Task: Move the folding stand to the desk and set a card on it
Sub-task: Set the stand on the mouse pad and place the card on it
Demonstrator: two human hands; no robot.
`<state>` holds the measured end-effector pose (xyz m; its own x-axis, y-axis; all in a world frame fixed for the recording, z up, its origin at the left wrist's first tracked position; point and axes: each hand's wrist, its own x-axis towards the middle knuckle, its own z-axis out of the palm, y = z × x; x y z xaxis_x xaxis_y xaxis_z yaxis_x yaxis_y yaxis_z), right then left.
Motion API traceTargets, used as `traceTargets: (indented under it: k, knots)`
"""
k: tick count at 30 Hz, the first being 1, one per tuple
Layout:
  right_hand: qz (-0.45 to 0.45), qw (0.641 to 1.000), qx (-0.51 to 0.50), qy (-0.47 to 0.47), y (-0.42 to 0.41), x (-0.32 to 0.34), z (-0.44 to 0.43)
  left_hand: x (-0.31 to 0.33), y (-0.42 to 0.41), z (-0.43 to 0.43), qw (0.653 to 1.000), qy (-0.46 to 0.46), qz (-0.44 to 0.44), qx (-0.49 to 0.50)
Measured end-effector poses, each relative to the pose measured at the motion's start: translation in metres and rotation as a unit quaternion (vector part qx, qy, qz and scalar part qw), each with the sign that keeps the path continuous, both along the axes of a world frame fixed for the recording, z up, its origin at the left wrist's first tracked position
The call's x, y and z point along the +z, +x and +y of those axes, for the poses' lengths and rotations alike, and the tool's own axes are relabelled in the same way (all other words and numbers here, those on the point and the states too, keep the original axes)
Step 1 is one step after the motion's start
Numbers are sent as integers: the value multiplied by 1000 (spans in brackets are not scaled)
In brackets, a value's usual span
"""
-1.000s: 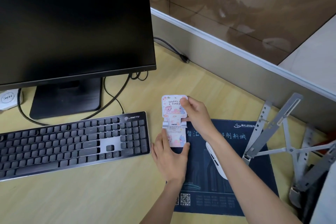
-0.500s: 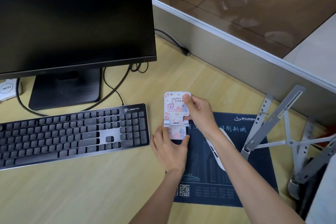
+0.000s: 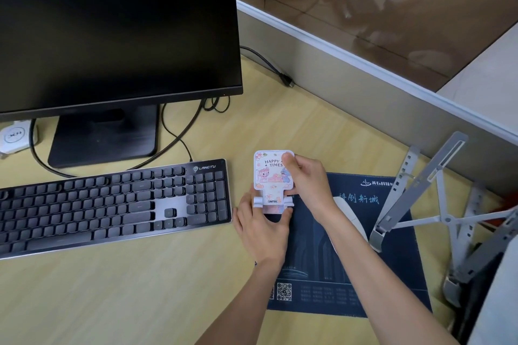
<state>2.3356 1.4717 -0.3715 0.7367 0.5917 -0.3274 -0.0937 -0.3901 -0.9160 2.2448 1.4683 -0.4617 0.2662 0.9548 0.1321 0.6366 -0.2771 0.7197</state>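
Since a second ago, the folding stand [image 3: 273, 180] has had its decorated back panel swung up from lying nearly flat to standing raised, so that less of its lower part shows above the left hand [image 3: 262, 228]; both hands have stayed on it at the same spot on the desk [image 3: 168, 294].

One stand is in view here, small and white, printed with cartoon figures and the words HAPPY TIMES, with two little lips at its lower front. It sits between the two hands, just beside the right end of the one keyboard [image 3: 112, 204] and at the left edge of the one dark desk mat [image 3: 364, 274].

The left hand clasps the base of the stand from the near side, thumb on one side and fingers on the other. The right hand [image 3: 307, 180] grips the upper right corner of the panel, thumb on the printed face.

Beyond the left hand stands one black monitor [image 3: 117, 25] on its foot, with dark cables trailing behind. Just under the right forearm lies one white mouse [image 3: 351, 218] on the mat. To the right of the right hand stands one larger grey metal laptop stand [image 3: 437, 190], unfolded. Far left of the hands sits one small white box [image 3: 15, 136]. Whether a separate card is on the stand cannot be told.
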Motion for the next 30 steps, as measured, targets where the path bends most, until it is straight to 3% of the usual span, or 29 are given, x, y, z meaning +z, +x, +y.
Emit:
traceTargets:
  k: [7, 11, 19, 27, 30]
  knots:
    - [42, 999, -17, -14, 1, 6, 4, 0, -1, 2, 1000, 18, 5, -12]
    - [96, 994, -24, 39, 2, 7, 6, 2, 0, 3, 1000, 13, 12, -7]
    - [71, 994, 7, 81, 8, 5, 6, 1, 0, 3, 1000, 14, 23, -9]
    - [77, 986, 135, 66, 26, -2, -6, 0, 0, 3, 999, 10, 34, -6]
    - [68, 986, 128, 80, 27, -7, -8, 0, 0, 3, 999, 12, 38, -9]
